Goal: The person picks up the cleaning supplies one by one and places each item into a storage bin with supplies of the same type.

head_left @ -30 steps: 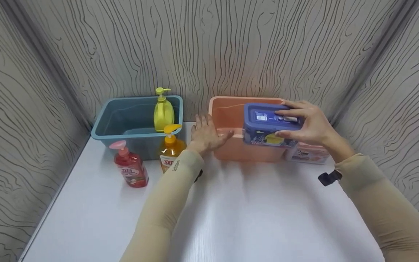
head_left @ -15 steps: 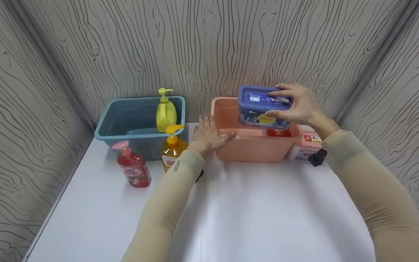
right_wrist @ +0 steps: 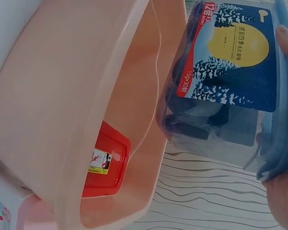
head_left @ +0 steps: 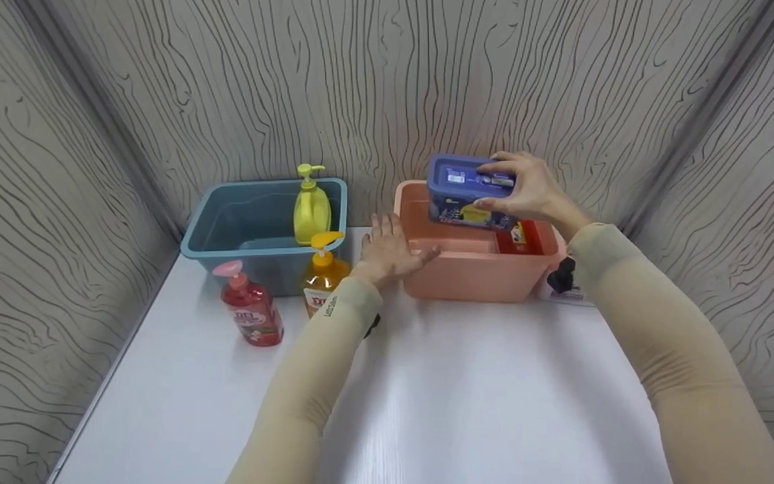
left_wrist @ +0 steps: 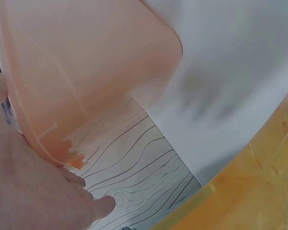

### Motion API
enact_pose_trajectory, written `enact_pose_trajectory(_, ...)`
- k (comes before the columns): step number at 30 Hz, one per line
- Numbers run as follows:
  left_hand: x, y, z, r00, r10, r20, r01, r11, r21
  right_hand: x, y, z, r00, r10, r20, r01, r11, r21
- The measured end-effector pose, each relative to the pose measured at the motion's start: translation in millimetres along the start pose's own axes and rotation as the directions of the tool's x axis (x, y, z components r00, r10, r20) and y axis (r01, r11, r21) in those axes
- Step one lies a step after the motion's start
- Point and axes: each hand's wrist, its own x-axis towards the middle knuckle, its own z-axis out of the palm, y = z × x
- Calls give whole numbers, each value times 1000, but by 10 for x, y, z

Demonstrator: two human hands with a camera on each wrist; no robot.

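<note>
My right hand [head_left: 528,188] grips a tub of laundry pods [head_left: 457,202] by its blue lid, thumb on the near side and fingers on the far side. The tub hangs slightly tilted above the pink bin [head_left: 471,279]; its clear body and printed label [right_wrist: 233,52] show in the right wrist view. At the bin's left end lies my left hand [head_left: 387,255], fingers straight and thumb spread, against the rim [left_wrist: 33,139]. Inside the bin, at its right end, sits a red-lidded container [right_wrist: 110,163].
A blue-green bin [head_left: 273,275] at the left contains a yellow pump bottle [head_left: 312,215]. Orange [head_left: 325,272] and red [head_left: 252,312] pump bottles stand before it, the orange one beside my left forearm. A white and pink package [right_wrist: 7,206] lies right of the pink bin, partly hidden.
My right hand has lifted the tub and carried it leftward over the pink bin, uncovering the red-lidded container inside. My left hand has stayed at the bin's left end.
</note>
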Motion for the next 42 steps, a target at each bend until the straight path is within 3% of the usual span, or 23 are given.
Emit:
enact_pose_trajectory(7,6,-2,9,1000,8,-7,-8,1000,-2,153,-8,108,996,66,62,-67,998,16)
enact_pose_trajectory(22,2,0,-12,1000,-13,12,13,1000,4,516,91,375,987,45,152,-50,998,28)
enact_pose_trajectory(27,39,8,-9,1000,-19,10,19,1000,1,605,158,424,984,27,174,-24,1000,-17)
enact_pose_trajectory(33,49,35,-21,1000,-11,18,11,1000,24,663,249,480,980,0,200,14,997,-71)
enact_pose_trajectory(42,38,2,-16,1000,-14,11,13,999,30,684,325,614,972,18,234,-7,999,-49)
